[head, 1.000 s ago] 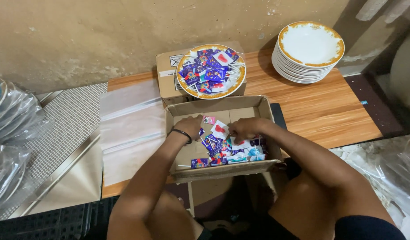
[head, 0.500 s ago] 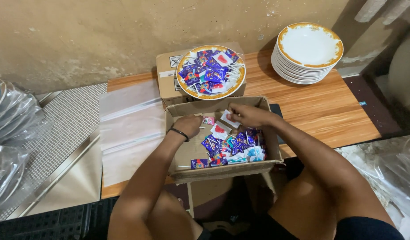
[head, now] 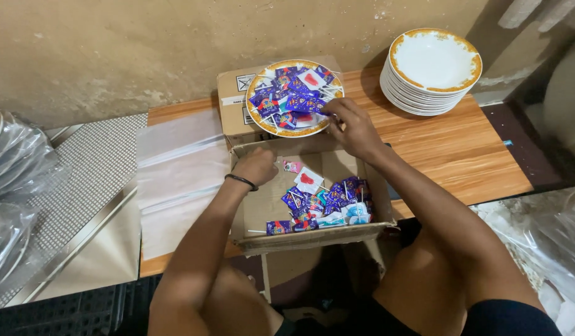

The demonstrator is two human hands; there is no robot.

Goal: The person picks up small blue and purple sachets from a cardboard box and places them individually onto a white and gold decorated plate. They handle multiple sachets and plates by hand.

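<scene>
Head view: right hand [head: 356, 127] pinches a candy packet [head: 318, 112] at the plate [head: 260, 115] rim, while left hand [head: 256, 165], clenched, grips the cardboard box [head: 262, 205] wall.

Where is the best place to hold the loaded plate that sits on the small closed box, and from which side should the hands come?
Probably the gold rim of the loaded plate, at its left and right edges, with both hands coming in level from the sides. Small wrapped packets are heaped loosely across its middle, so tilting it could spill them. The right hand already rests at its right edge; the left hand is on the open box.
</scene>
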